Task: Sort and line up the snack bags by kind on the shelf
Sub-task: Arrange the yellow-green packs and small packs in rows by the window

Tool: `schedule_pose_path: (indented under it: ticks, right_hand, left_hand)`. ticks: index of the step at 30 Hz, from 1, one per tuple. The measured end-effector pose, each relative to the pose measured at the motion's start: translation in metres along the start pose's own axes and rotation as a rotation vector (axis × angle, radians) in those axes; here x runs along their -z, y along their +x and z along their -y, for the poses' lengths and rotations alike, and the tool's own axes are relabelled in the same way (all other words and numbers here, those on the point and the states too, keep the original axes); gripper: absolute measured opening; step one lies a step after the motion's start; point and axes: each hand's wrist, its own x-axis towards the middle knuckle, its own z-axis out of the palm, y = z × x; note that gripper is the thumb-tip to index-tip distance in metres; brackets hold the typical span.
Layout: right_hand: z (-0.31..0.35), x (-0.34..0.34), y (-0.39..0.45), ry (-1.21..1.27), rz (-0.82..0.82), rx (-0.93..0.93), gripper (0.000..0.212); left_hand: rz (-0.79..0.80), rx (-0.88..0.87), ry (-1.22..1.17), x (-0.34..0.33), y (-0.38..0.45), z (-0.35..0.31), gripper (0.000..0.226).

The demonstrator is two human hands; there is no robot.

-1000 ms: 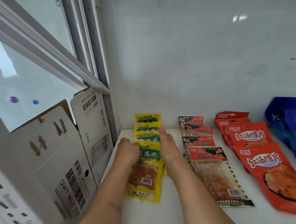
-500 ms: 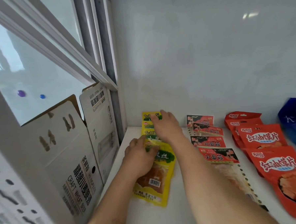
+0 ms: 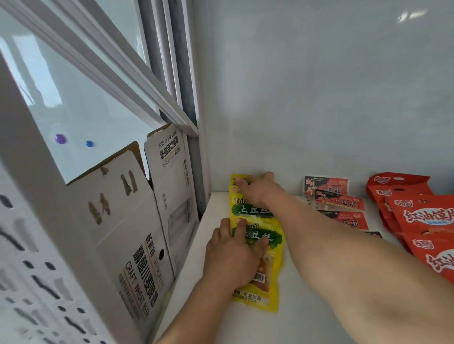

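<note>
Nearest, on the white shelf: left hand lying flat, fingers straight and a little spread, pressing down on the front yellow bag of the overlapping yellow row, fingertips on its green label. Beyond it, a second yellow bag tucked partly under the first, running back toward the wall. Farther still, right hand stretched out over the rearmost yellow bag just by the back wall, fingers extended and resting on its top edge, nothing pinched or curled round. Right forearm crossing diagonally over the shelf, hiding part of the next row. To the right of the yellow row, lined front to back: red-and-black bags, overlapping, nearest ones partly hidden by the arm. Further right again, larger red bags, also overlapping in a row. Off the shelf on the left, a white cardboard box standing beside the shelf's edge, flaps up, under a window frame.
</note>
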Motion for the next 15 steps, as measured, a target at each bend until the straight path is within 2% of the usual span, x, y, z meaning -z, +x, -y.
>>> schedule_pose_path:
  ticks: [5, 11, 15]
  right_hand:
    - [-0.010, -0.002, -0.003, 0.012, 0.067, -0.065, 0.074]
    - [-0.013, 0.001, -0.011, 0.045, 0.143, -0.059, 0.076]
    - [-0.017, 0.009, -0.015, 0.192, 0.112, -0.036, 0.063]
  left_hand:
    - [0.002, 0.011, -0.008, 0.001, -0.002, 0.000, 0.075]
    - [-0.058, -0.031, 0.002, 0.003, -0.001, -0.002, 0.071]
    - [-0.022, -0.018, -0.022, 0.004, 0.002, -0.004, 0.075]
